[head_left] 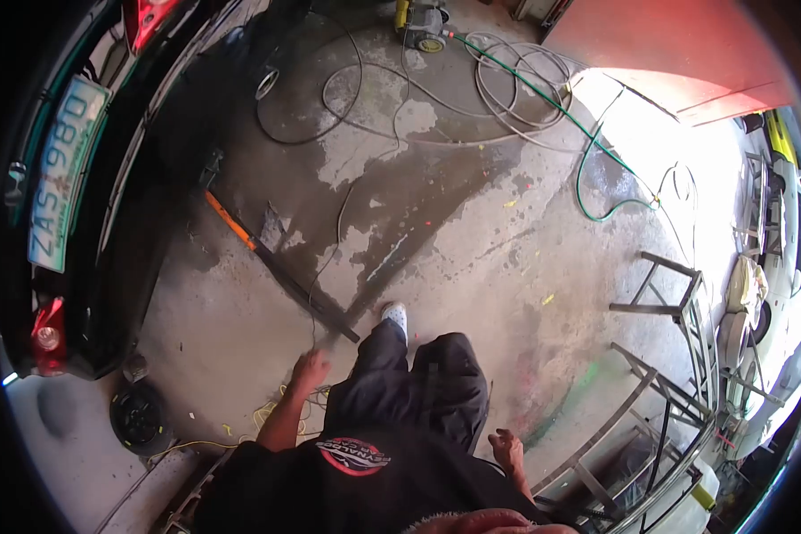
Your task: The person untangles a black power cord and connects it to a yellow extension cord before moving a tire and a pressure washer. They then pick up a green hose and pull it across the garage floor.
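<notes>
My left hand (311, 368) hangs low over the floor, its fingers blurred, close to the near end of a long orange-and-black jack handle (231, 222). That handle slants from the car's rear down toward my feet; its far end reaches the dark shadow beside the bumper. On the other side of my body, my right hand (508, 447) hangs beside my thigh with loosely bent fingers apart and nothing in them. One light patterned shoe (395, 316) shows in front of my dark trousers.
A car with a licence plate (67, 173) stands at left, near a wheel (141, 418). Grey hose (418, 138) coils and a green hose (587, 182) cross the wet, patchy floor near a pressure washer (425, 27). Metal frames (667, 303) stand at right. Yellow cord (262, 414) lies by my left side.
</notes>
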`<control>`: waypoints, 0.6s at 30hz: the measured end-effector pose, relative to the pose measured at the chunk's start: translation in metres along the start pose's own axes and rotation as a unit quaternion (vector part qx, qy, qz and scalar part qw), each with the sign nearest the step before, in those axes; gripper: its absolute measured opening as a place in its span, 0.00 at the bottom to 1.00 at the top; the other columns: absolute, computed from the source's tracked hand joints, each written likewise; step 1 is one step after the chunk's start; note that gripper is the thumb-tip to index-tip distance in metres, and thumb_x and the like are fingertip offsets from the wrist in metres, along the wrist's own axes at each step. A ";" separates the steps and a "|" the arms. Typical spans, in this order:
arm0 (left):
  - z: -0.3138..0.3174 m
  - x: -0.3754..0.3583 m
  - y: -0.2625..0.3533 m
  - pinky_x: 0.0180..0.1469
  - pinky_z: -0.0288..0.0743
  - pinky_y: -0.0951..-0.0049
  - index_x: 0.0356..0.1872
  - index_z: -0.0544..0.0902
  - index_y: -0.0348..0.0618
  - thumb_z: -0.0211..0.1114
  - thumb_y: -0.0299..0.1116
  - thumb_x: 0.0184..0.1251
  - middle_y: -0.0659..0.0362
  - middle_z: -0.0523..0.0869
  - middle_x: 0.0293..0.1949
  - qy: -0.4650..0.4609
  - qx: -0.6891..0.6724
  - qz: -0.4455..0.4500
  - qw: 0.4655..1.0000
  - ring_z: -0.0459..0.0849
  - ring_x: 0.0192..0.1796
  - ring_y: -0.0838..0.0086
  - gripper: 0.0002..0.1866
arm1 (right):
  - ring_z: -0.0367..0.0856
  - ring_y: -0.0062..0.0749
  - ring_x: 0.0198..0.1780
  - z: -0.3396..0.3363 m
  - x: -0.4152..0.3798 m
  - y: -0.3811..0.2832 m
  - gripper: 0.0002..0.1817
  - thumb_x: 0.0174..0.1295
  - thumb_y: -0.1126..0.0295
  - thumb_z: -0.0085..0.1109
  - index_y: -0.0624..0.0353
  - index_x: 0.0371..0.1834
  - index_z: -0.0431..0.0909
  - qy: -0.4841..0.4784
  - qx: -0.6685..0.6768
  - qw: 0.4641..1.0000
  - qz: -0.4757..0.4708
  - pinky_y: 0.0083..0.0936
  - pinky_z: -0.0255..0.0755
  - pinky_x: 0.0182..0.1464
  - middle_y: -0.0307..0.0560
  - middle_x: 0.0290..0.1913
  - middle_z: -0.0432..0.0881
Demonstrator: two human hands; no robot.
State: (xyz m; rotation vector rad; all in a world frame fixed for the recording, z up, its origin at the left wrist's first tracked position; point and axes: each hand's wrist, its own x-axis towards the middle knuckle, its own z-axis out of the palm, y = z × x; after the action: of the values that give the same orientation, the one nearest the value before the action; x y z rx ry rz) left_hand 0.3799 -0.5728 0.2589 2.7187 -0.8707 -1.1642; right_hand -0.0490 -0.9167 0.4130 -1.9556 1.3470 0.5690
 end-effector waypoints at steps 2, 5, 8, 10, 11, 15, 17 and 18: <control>-0.182 0.096 0.150 0.56 0.74 0.59 0.58 0.74 0.39 0.58 0.40 0.70 0.46 0.82 0.53 0.098 -0.211 0.052 0.971 0.80 0.55 0.52 0.21 | 0.83 0.56 0.38 -0.044 0.060 -0.022 0.17 0.56 0.59 0.60 0.62 0.40 0.81 -0.004 0.010 1.000 -0.009 0.44 0.76 0.43 0.61 0.32 0.83; -0.306 0.178 0.243 0.57 0.73 0.60 0.58 0.74 0.38 0.58 0.41 0.71 0.46 0.82 0.52 0.152 -0.216 0.133 0.955 0.80 0.55 0.52 0.21 | 0.83 0.57 0.36 -0.132 0.170 -0.050 0.16 0.55 0.60 0.62 0.61 0.40 0.81 0.065 -0.012 0.995 -0.080 0.44 0.76 0.42 0.60 0.34 0.84; -0.331 0.260 0.264 0.55 0.75 0.63 0.57 0.75 0.38 0.57 0.41 0.72 0.47 0.83 0.50 0.179 -0.281 0.062 0.941 0.82 0.53 0.56 0.20 | 0.81 0.55 0.38 -0.232 0.340 -0.099 0.16 0.55 0.61 0.66 0.56 0.44 0.80 0.099 -0.036 0.987 -0.123 0.45 0.75 0.39 0.54 0.35 0.82; -0.330 0.285 0.257 0.54 0.75 0.65 0.56 0.77 0.37 0.56 0.41 0.73 0.48 0.84 0.49 0.214 -0.394 -0.013 0.894 0.83 0.52 0.59 0.19 | 0.78 0.54 0.33 -0.304 0.488 -0.143 0.16 0.56 0.63 0.68 0.55 0.44 0.77 0.269 -0.117 0.901 -0.319 0.46 0.71 0.35 0.54 0.35 0.79; -0.348 0.306 0.260 0.53 0.76 0.65 0.55 0.77 0.37 0.56 0.40 0.74 0.48 0.84 0.49 0.233 -0.384 -0.024 0.893 0.83 0.51 0.60 0.18 | 0.79 0.52 0.41 -0.372 0.526 -0.219 0.20 0.61 0.64 0.64 0.57 0.54 0.73 0.277 -0.121 0.888 -0.346 0.44 0.73 0.44 0.57 0.38 0.79; -0.459 0.377 0.295 0.52 0.75 0.66 0.53 0.79 0.36 0.55 0.40 0.75 0.49 0.84 0.49 0.296 -0.409 -0.012 0.863 0.83 0.50 0.61 0.17 | 0.82 0.47 0.42 -0.567 0.557 -0.501 0.18 0.63 0.70 0.58 0.64 0.56 0.75 0.218 0.047 0.935 -0.277 0.36 0.77 0.41 0.59 0.45 0.80; -0.530 0.459 0.309 0.53 0.74 0.66 0.52 0.79 0.37 0.54 0.39 0.75 0.50 0.84 0.48 0.336 -0.449 0.022 0.828 0.83 0.50 0.61 0.16 | 0.81 0.46 0.44 -0.606 0.567 -0.570 0.18 0.62 0.74 0.59 0.64 0.56 0.75 0.234 -0.065 0.918 -0.312 0.34 0.80 0.39 0.58 0.45 0.80; -0.569 0.517 0.310 0.53 0.74 0.67 0.52 0.79 0.37 0.54 0.38 0.75 0.50 0.84 0.47 0.350 -0.465 0.034 0.812 0.82 0.51 0.61 0.16 | 0.81 0.46 0.45 -0.614 0.575 -0.600 0.18 0.61 0.75 0.60 0.64 0.56 0.75 0.232 -0.074 0.915 -0.320 0.34 0.80 0.38 0.58 0.45 0.80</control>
State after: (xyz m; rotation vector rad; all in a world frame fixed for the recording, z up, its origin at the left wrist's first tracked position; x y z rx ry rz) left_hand 0.9080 -1.1933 0.4115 1.9572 -0.1739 -0.3037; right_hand 0.7037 -1.5975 0.6035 -2.5912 0.8257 -0.1265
